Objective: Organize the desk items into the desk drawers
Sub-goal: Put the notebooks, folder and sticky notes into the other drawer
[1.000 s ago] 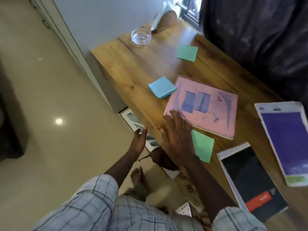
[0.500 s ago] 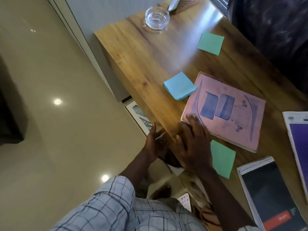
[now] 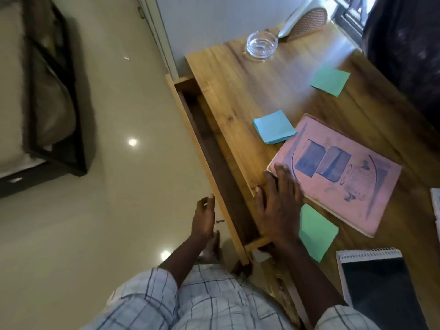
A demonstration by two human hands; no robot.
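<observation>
The wooden desk (image 3: 269, 86) has its long drawer (image 3: 204, 153) pulled out a little; the inside looks dark. My left hand (image 3: 202, 219) hovers beside the drawer front, fingers loose, holding nothing. My right hand (image 3: 277, 203) lies flat on the desk edge, fingertips on the corner of a pink notebook (image 3: 338, 172). A blue sticky pad (image 3: 273, 129) lies left of the notebook. One green sticky pad (image 3: 315, 232) sits partly under my right hand, another green pad (image 3: 329, 81) farther back. A black spiral notepad (image 3: 378, 284) is at the lower right.
A glass ashtray (image 3: 262, 45) and a woven holder (image 3: 307, 21) stand at the desk's far end. A dark curtain (image 3: 404, 51) hangs at the right. A white booklet edge (image 3: 436, 206) shows at the right border. A dark-framed bed (image 3: 47, 103) stands across the tiled floor.
The drawer has come out from under the desk top. My left hand has drawn back from the desk edge with it. My right hand has stayed on the notebook's corner.
</observation>
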